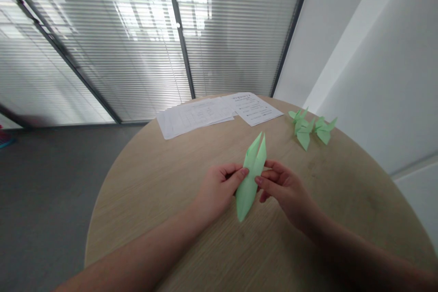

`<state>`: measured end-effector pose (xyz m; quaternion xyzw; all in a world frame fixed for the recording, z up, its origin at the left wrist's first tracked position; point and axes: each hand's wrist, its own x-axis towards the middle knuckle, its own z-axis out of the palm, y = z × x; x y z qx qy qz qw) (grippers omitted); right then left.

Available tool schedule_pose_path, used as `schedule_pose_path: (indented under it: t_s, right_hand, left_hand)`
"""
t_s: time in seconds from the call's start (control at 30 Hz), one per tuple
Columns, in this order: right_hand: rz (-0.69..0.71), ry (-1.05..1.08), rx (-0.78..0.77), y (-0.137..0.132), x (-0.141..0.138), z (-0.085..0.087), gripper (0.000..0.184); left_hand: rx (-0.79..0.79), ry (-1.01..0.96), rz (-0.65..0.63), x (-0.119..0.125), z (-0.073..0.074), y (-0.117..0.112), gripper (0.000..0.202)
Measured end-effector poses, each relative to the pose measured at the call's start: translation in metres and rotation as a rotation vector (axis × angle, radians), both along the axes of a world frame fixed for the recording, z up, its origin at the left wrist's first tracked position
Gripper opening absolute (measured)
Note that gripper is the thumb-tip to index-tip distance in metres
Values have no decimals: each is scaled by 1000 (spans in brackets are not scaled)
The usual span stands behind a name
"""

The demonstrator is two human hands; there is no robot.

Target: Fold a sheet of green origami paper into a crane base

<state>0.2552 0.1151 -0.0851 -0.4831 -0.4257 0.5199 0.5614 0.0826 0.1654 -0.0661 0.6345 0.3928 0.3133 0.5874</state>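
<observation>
A light green folded origami paper [248, 187] is held up over the round table, long and narrow, with two split points at its far end and one point toward me. My left hand [221, 185] pinches its left edge, thumb on top and fingers behind. On the opposite edge my right hand [281, 187] grips it between thumb and fingers near the middle. The fingers behind the paper are partly hidden.
Several green paper cranes [304, 130] stand at the right back of the wooden table [143, 191]. Printed sheets [195, 116] lie along its far edge. Beyond are glass panels with blinds [226, 54] and a white wall [383, 77] on the right.
</observation>
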Motion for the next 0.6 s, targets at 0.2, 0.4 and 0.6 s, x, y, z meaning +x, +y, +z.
schedule_pose_path:
  t_s: [0.2, 0.4, 0.6]
  right_hand:
    - [-12, 50, -79, 0, 4, 1, 33]
    - [42, 100, -91, 0, 4, -2, 34]
    - [81, -7, -92, -1, 3, -4, 35]
  left_hand:
    - [-135, -51, 89, 0, 1, 3, 29]
    - [-160, -91, 20, -1, 1, 2, 30]
    - [-105, -18, 2, 0, 0, -1, 28]
